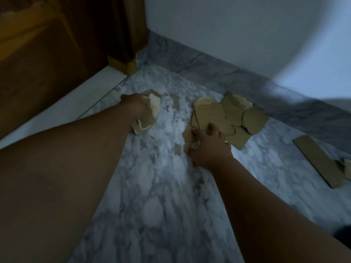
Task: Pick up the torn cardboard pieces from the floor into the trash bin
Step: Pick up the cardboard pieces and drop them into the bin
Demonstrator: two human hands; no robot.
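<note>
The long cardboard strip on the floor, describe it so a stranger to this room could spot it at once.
Follow the grey skirting below the white wall to the view's right edge. On the marble floor beside it, right of the torn pile that the right hand touches, lies the strip. It alone is long, narrow and straight-edged; its neighbours are ragged scraps.

A white-and-grey marble floor [161,196] is shown. Overlapping torn cardboard pieces [233,118] are scattered toward its far side, and a long cardboard strip [319,160] is laid farther right.
</note>
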